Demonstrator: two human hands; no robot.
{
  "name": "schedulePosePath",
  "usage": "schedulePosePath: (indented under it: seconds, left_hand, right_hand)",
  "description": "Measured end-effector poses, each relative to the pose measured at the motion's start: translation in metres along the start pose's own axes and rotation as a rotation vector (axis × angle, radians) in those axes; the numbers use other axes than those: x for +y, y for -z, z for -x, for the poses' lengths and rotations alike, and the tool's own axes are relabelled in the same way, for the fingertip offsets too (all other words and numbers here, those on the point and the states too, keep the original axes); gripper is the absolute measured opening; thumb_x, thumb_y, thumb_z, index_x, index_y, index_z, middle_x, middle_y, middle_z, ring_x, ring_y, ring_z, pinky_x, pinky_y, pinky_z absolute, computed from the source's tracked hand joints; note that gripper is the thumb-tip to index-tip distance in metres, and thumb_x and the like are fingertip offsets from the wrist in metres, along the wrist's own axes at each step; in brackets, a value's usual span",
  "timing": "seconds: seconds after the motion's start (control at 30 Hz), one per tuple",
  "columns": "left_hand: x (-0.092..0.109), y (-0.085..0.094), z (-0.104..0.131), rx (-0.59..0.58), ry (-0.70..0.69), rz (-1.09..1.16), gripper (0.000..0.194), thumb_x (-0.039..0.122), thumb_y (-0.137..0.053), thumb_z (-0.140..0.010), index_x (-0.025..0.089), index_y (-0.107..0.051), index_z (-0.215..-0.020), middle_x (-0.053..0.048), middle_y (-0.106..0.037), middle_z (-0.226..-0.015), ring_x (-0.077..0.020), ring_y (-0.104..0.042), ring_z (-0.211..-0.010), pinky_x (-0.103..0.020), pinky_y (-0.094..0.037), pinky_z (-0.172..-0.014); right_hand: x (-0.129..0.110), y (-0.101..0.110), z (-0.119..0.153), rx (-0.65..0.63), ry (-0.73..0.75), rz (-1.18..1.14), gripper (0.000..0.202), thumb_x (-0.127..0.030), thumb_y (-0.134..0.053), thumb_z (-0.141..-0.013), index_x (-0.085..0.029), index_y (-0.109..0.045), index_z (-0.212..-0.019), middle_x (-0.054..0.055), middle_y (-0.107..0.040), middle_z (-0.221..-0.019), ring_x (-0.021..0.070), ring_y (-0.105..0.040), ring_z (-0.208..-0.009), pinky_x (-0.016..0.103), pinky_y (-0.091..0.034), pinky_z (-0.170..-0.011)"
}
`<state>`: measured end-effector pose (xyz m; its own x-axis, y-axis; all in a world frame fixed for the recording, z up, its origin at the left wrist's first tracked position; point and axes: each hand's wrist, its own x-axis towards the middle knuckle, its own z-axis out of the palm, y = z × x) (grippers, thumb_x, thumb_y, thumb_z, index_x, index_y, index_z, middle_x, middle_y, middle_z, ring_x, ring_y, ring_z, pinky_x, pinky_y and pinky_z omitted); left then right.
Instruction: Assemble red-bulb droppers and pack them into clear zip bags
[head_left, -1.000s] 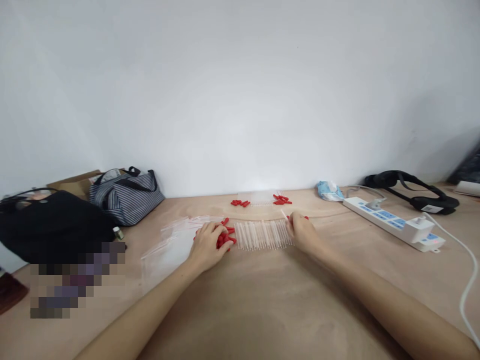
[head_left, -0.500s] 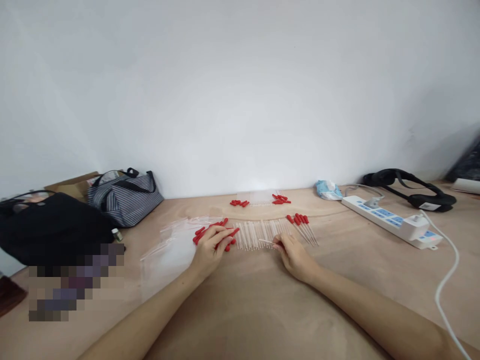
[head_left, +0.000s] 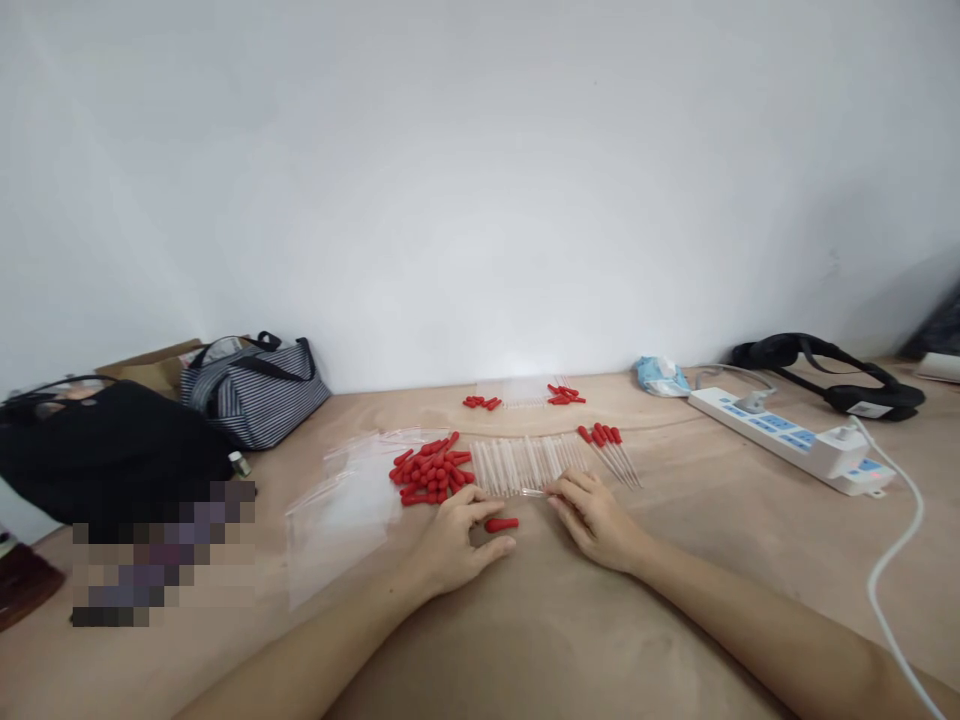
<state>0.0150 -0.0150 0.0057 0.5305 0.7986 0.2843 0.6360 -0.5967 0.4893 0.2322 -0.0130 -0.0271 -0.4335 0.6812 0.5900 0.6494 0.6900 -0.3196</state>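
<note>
A red rubber dropper bulb (head_left: 501, 524) lies on the table between the parted thumb and fingers of my left hand (head_left: 461, 545), which is open around it. My right hand (head_left: 596, 520) pinches one end of a clear glass dropper tube (head_left: 533, 492), whose other end points left. Just beyond, a row of clear glass tubes (head_left: 517, 463) lies side by side. A heap of red rubber bulbs (head_left: 431, 470) is left of the row. To the right of the row lie several droppers with red bulbs fitted (head_left: 611, 448).
Clear plastic bags (head_left: 345, 515) lie at left. Farther back are small groups of red bulbs (head_left: 481, 403) and droppers (head_left: 564, 395). A striped bag (head_left: 262, 395) and black bag (head_left: 112, 450) stand left; a power strip (head_left: 780, 435), blue mask (head_left: 661, 377) and black headset (head_left: 832, 385) lie right.
My left hand has moved from the heap of bulbs toward me and right, and its fingers have parted around a single bulb. My right hand still holds the glass tube.
</note>
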Motion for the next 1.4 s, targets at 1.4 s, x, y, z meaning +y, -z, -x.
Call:
schedulePosePath:
  seconds: [1.4]
  left_hand:
    - [-0.002,-0.011,0.000,0.043,-0.083,0.127,0.017,0.023,-0.048,-0.080,0.016,-0.062,-0.075,0.000,-0.055,-0.064,-0.0111,-0.049,-0.058,-0.021,-0.037,-0.055]
  right_hand:
    - [-0.010,0.010,-0.003,-0.186,0.205,0.040,0.024,-0.020,-0.036,-0.085,-0.019,-0.059,-0.088,0.000,-0.057,-0.067,0.0094,-0.046,-0.057,0.028,-0.025,-0.066]
